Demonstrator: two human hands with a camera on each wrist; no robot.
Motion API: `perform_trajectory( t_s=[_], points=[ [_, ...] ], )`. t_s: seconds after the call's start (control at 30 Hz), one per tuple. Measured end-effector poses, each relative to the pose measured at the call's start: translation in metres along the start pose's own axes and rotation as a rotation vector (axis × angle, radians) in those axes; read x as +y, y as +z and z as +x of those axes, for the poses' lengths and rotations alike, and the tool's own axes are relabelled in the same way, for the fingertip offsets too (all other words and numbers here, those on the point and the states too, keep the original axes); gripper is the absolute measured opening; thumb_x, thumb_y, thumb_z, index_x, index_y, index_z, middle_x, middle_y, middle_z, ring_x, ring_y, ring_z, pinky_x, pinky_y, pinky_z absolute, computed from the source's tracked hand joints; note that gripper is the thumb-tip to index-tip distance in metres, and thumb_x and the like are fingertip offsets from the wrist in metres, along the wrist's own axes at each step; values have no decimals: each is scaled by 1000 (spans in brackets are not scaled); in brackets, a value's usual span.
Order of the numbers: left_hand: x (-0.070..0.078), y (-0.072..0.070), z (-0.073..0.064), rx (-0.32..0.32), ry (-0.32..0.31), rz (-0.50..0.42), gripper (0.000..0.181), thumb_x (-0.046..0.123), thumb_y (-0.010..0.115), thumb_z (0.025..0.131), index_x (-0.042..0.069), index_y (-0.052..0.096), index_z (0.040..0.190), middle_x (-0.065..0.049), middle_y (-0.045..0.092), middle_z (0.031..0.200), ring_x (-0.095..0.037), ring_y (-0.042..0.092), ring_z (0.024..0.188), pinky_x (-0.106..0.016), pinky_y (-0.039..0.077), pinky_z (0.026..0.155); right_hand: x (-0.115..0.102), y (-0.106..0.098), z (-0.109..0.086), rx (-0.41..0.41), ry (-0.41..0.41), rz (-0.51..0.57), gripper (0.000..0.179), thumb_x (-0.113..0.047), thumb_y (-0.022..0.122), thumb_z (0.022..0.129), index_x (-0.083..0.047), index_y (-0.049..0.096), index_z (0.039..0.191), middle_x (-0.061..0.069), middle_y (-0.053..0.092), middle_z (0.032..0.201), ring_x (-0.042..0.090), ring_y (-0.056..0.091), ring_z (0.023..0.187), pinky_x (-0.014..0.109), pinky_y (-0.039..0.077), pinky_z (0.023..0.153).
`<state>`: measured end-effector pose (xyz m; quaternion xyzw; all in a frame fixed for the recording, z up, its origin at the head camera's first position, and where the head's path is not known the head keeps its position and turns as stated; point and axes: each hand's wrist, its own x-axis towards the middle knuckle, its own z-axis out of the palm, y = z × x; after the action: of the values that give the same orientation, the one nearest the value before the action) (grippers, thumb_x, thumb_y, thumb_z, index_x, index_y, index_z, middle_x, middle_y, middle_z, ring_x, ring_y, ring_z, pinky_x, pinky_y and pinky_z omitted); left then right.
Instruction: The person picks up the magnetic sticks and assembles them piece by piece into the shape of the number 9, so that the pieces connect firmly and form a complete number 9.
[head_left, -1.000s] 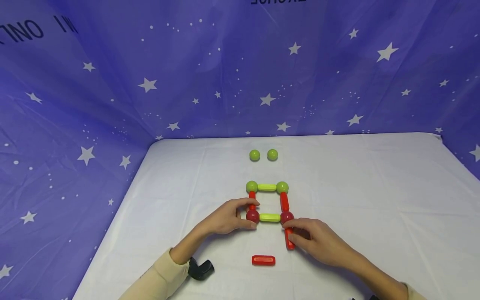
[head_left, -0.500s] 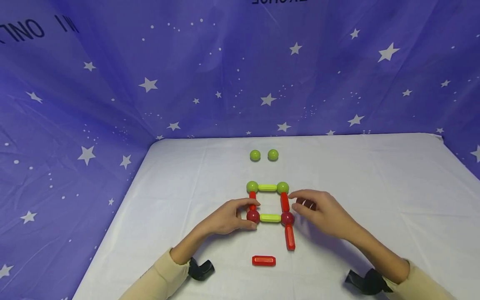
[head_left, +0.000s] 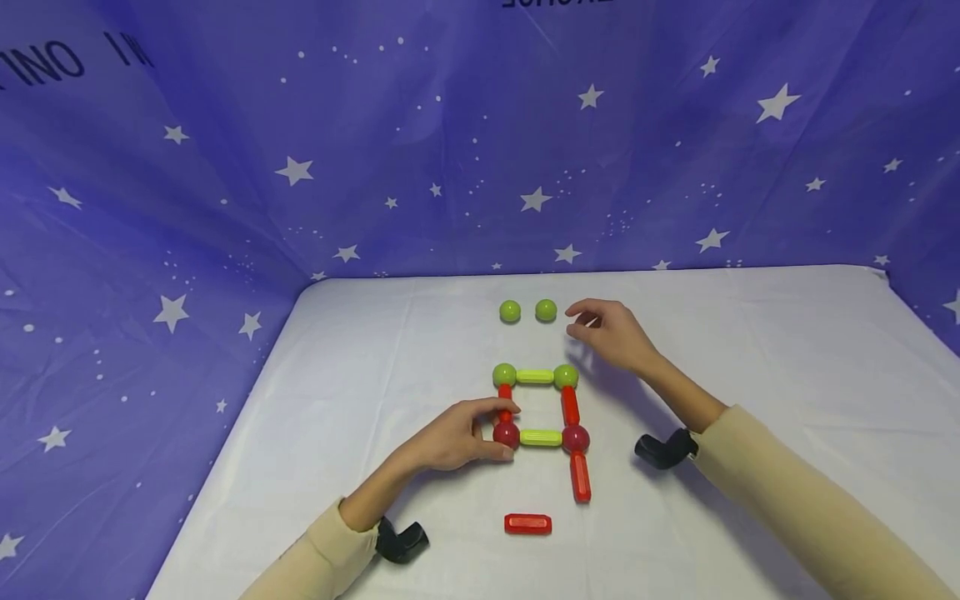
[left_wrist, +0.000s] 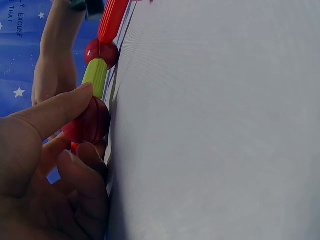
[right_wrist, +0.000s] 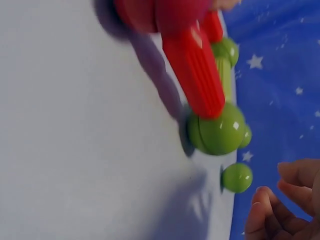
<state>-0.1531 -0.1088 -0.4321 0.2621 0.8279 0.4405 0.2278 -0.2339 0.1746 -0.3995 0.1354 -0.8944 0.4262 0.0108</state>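
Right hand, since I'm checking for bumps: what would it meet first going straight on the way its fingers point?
Likely the nearer loose green ball, just left of the right hand in the head view, though depth is unclear.

A square is formed by red balls point(head_left: 575, 438) near, green balls point(head_left: 566, 377) far, lime rods point(head_left: 540, 437) crosswise and red rods point(head_left: 570, 406) lengthwise; its left red ball point(head_left: 507, 435) is held by the left hand point(head_left: 457, 435). A protruding red rod point(head_left: 580, 477) is attached near right; a loose red rod point(head_left: 528, 524) is laid nearer. Two separate green balls point(head_left: 546, 310) are set beyond, near the right hand point(head_left: 611, 333).

Evenly lit head view, dimmer wrist views, soft shadows on cloth point(head_left: 375, 358), glints on green balls point(right_wrist: 220, 132)
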Motion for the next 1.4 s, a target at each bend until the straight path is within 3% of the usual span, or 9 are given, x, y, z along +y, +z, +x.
perform_trajectory(
  t_s=[0.23,0.5,0.83,1.4],
  points=[
    [-1,-2,-3,7,3,6,53,20,82,82,14,61,130,0,58,107,-9,45,53,-23,37,54,8,9,31,-28,47,-24,37,-13,69,91,3,62,125,18,68,99,31,63,88,43,48,78],
    [-2,0,0,4,21,4,53,20,82,82,13,61,131,0,58,104,-8,45,53,-23,37,55,12,23,51,-37,81,-126,47,-22,69,90,-2,58,132,22,67,110,34,63,93,48,47,83],
    [0,0,1,4,30,19,53,20,82,82,14,61,131,0,58,105,-8,44,53,-24,37,56,15,28,56,-34,96,-194,40,-17,68,92,-1,61,128,22,67,108,37,61,99,50,45,88],
    [-2,-1,0,0,33,-1,54,19,82,82,13,61,131,1,59,105,-8,44,52,-24,37,54,17,30,55,-25,102,-170,38,-17,67,94,-1,60,127,23,66,111,37,60,105,51,44,93]
  ],
)
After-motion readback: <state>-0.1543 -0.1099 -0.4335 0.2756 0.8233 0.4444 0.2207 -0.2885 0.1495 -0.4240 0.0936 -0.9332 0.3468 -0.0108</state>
